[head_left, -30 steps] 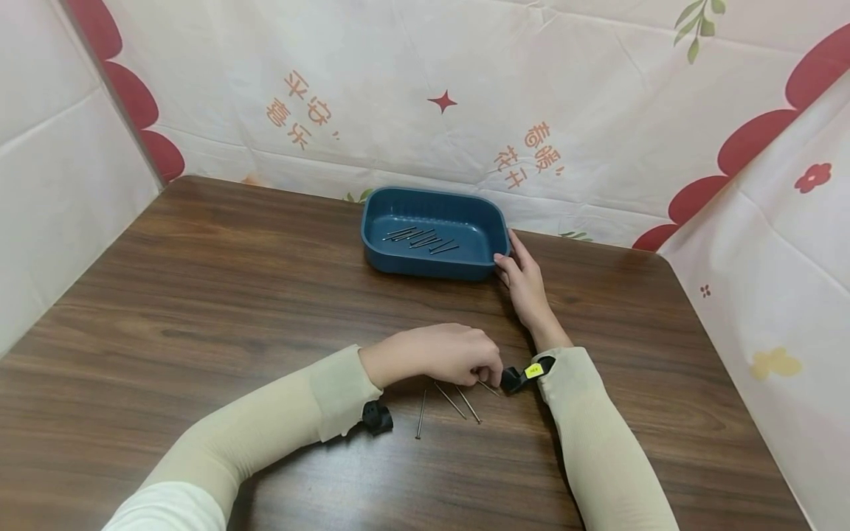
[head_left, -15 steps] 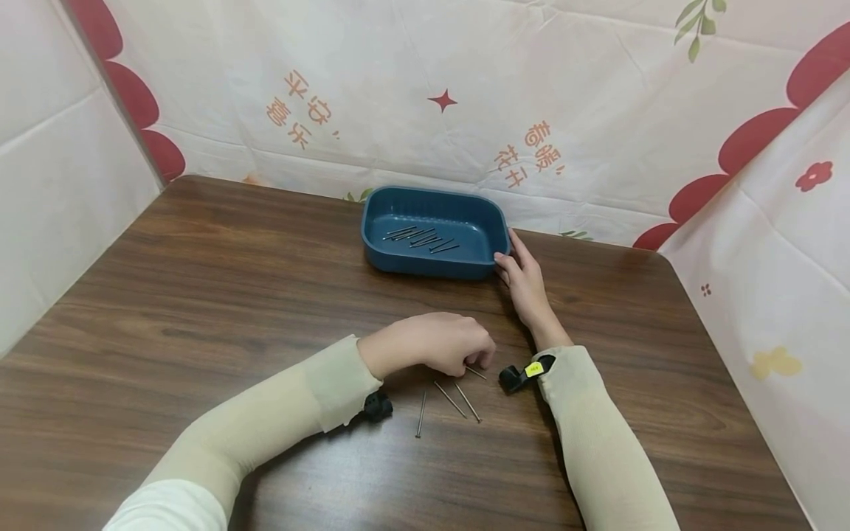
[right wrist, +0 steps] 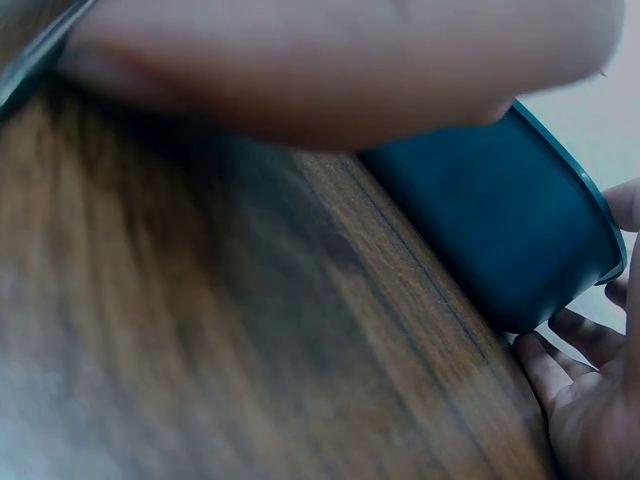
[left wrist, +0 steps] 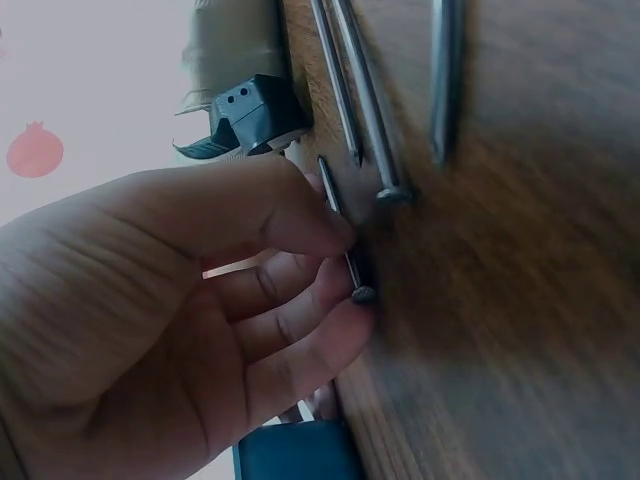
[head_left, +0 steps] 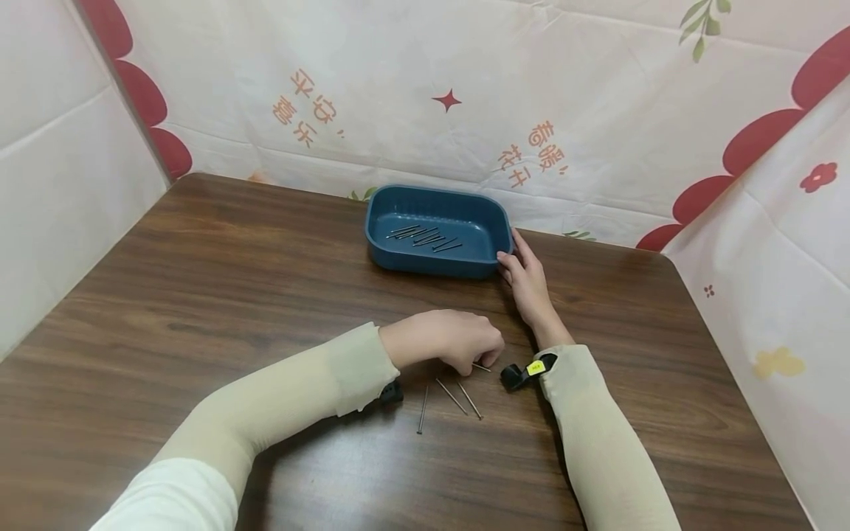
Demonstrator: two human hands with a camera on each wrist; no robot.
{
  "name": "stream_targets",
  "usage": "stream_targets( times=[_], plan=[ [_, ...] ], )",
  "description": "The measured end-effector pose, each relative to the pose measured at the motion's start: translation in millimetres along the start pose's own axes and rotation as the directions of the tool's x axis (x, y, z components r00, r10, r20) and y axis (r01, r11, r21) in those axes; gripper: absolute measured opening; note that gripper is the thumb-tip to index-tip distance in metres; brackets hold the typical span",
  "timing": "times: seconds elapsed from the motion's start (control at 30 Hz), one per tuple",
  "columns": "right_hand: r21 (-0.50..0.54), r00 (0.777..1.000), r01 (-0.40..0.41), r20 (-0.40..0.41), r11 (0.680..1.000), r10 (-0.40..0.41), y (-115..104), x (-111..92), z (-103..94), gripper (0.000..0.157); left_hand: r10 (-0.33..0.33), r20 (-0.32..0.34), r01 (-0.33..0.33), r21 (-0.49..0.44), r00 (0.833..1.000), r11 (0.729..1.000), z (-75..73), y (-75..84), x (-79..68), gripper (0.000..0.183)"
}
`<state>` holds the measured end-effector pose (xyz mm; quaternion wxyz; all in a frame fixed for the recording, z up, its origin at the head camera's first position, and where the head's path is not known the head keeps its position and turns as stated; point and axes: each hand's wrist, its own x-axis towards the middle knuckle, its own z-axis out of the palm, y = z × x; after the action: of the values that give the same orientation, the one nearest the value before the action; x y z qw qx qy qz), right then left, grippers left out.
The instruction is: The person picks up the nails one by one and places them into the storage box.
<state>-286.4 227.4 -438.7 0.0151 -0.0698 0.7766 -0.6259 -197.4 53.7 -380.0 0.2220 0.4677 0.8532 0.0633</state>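
Observation:
My left hand (head_left: 451, 339) is low over the table, pinching a nail (left wrist: 361, 293) between thumb and fingers; the nail's head and point both show in the left wrist view. Just nearer to me lie three loose nails (head_left: 469, 400) on the wood. At the back, a blue rectangular tray (head_left: 434, 264) has several dark nails (head_left: 425, 237) on its floor. My right hand (head_left: 529, 289) holds the tray's right end, thumb at the rim and fingers along the outer wall. In the right wrist view, a blurred left-hand finger (right wrist: 330, 70) crosses the top, with the tray behind.
The brown wooden table (head_left: 265, 243) reaches back to a white printed curtain (head_left: 385, 81). A black wrist camera (head_left: 521, 375) with a yellow label sits at the right cuff, close to my left fingertips. Another black camera (head_left: 393, 392) shows under the left cuff.
My left hand has shifted slightly away from me, and the nail at its fingertips has moved with it. The right hand, the tray and the three loose nails stay put.

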Motion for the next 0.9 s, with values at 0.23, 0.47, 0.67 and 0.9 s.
stream_targets(
  times=[0.23,0.47,0.67,0.9],
  plan=[
    [-0.008,1.000,-0.007,-0.009,1.000,0.007,1,0,-1.1,0.063,0.028,0.032,-0.027,-0.027,0.999,0.999,-3.1,-4.5,3.3,0.021],
    [-0.009,1.000,-0.004,-0.002,1.000,0.004,1,1,-1.1,0.062,0.064,0.039,-0.061,-0.083,0.997,0.995,-8.3,-12.7,1.3,0.023],
    [0.008,1.000,0.003,0.001,1.000,-0.003,1,0,-0.7,0.062,0.115,-0.015,-0.116,-0.128,0.993,0.985,-24.2,-20.4,-7.2,0.025],
    [0.010,1.000,0.011,0.008,1.000,-0.012,0,-1,-0.3,0.063,0.125,-0.108,-0.144,-0.194,0.986,0.970,-53.7,-40.2,-21.7,0.027]
  ],
)
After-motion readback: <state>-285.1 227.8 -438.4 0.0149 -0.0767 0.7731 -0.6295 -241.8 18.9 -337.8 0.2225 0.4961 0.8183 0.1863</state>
